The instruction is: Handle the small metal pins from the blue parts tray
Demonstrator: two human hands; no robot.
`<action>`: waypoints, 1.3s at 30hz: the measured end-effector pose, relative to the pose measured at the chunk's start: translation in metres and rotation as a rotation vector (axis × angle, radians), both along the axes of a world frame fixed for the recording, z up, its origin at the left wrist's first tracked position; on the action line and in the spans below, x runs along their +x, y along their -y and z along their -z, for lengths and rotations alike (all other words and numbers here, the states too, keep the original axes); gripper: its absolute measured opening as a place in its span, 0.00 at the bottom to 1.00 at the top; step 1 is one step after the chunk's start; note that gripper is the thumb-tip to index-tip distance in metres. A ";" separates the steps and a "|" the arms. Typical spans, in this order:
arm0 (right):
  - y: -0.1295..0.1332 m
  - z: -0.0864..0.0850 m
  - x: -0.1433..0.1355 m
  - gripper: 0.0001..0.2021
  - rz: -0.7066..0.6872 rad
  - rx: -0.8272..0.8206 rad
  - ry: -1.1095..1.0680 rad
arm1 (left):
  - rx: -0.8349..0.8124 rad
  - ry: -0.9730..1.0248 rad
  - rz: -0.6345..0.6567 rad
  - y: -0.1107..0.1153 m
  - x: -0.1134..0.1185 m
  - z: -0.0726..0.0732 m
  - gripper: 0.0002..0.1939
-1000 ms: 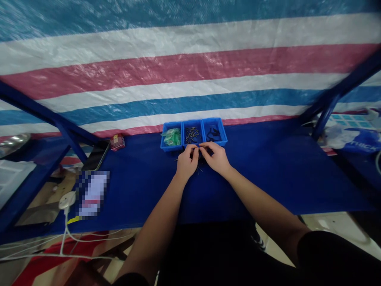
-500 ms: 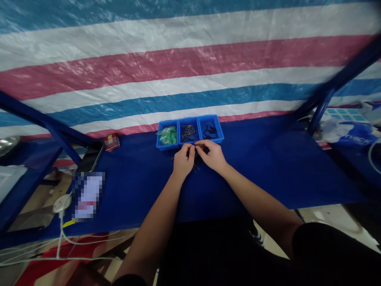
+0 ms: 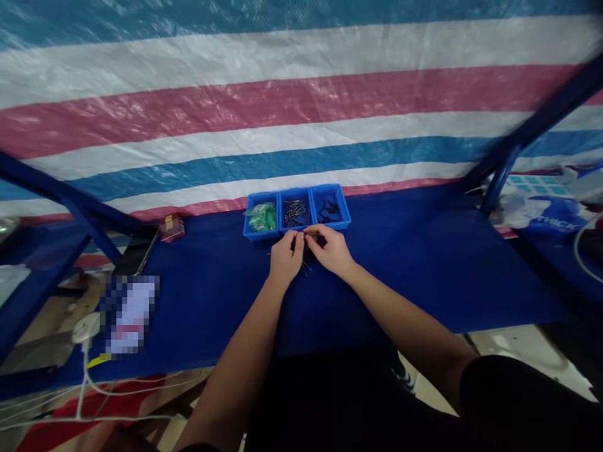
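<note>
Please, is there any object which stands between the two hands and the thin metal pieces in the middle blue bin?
Only the near wall of the middle blue bin stands between the left hand, the right hand and the thin metal pieces. No lid is visible over them.

Workshop-like spot: blue bench (image 3: 409,263), parts bins (image 3: 296,227), striped tarp (image 3: 282,103)

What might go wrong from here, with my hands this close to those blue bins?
Your left hand and right hand are right by the front of the blue bins, so a knock might jostle them. Thin pieces show between your wrists; if loose, they may get brushed away. Whatever your fingertips pinch looks tiny, so it could slip.
</note>
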State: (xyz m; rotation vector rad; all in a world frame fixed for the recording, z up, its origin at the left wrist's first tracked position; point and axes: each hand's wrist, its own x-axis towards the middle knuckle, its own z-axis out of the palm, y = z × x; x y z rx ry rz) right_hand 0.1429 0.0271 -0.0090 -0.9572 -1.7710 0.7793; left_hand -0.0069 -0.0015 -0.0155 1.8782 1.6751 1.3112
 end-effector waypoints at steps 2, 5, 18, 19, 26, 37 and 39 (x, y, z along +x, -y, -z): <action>-0.001 0.001 0.001 0.08 -0.007 0.006 0.003 | -0.005 -0.004 -0.002 0.000 0.000 0.000 0.15; -0.003 0.001 0.002 0.07 -0.012 0.020 0.021 | -0.014 -0.019 -0.009 0.001 0.000 0.000 0.15; -0.001 -0.004 0.005 0.07 -0.045 0.016 0.040 | -0.038 -0.011 -0.017 0.001 0.000 0.000 0.15; -0.001 -0.004 0.005 0.07 -0.049 0.015 0.041 | -0.040 -0.011 -0.019 0.001 0.000 0.000 0.15; -0.002 -0.004 0.005 0.07 -0.039 0.012 0.050 | -0.051 -0.016 0.001 0.002 0.000 -0.003 0.15; -0.001 -0.005 0.005 0.07 -0.044 0.012 0.059 | -0.043 -0.006 -0.008 0.001 0.000 0.000 0.15; -0.001 -0.006 0.006 0.07 -0.048 0.012 0.063 | -0.045 -0.012 -0.010 0.001 0.000 -0.001 0.15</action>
